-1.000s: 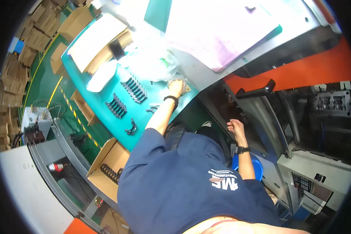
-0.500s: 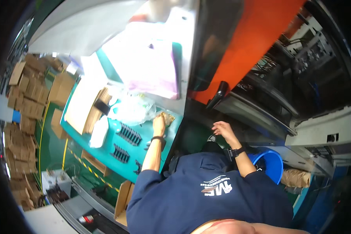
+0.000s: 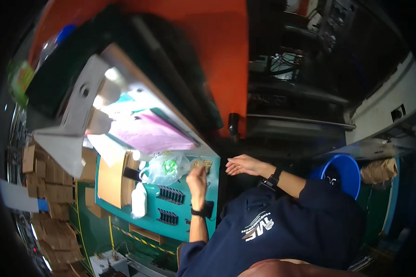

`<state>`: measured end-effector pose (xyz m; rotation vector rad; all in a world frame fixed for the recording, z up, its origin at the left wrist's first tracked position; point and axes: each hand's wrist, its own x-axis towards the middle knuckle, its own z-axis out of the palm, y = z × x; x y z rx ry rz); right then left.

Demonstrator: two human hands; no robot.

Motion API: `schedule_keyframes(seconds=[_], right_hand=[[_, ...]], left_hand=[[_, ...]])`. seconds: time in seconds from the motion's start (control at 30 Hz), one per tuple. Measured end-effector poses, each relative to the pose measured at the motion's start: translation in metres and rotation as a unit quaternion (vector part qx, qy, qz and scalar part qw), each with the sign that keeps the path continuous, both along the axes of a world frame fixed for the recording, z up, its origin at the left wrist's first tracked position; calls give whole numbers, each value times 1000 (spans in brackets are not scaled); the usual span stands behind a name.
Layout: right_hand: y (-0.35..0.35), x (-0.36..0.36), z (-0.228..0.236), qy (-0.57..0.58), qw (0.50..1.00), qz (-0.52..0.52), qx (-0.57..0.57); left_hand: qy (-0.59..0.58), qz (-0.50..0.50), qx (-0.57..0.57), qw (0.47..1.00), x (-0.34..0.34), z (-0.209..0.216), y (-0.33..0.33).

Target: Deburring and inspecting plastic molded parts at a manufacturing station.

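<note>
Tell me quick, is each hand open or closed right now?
Left hand: fingers at the small gold-coloured pieces; cannot tell if it grips any.
Right hand: open, nothing seen in it.

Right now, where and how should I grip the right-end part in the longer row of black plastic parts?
Probably by the outer side of the right-end black plastic part, coming from above and the right. Neighbours in the row crowd its left side, while bare teal tabletop separates it from your left hand. Its finer shape is too small to judge.
</note>
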<state>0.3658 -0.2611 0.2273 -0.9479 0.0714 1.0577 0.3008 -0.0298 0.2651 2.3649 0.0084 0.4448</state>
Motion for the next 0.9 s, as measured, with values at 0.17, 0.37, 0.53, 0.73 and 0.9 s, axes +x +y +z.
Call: schedule_keyframes(seconds=[0.17, 0.37, 0.53, 0.73, 0.9], right_hand=[[-3, -4, 25, 173, 958, -35, 228], [-81, -8, 47, 136, 897, -227, 353], [-151, 7, 96, 99, 882, -310, 341], [-246, 34, 105, 70, 830, -415, 366], [-307, 36, 98, 22, 846, -426, 320]], left_hand=[[33, -202, -10, 979, 10, 74, -101], [9, -407, 159, 899, 55, 103, -178], [-44, -473, 133, 870, 90, 145, -242], [-174, -493, -35, 852, 187, 201, -351], [-48, -440, -296, 846, 335, 249, -474]])
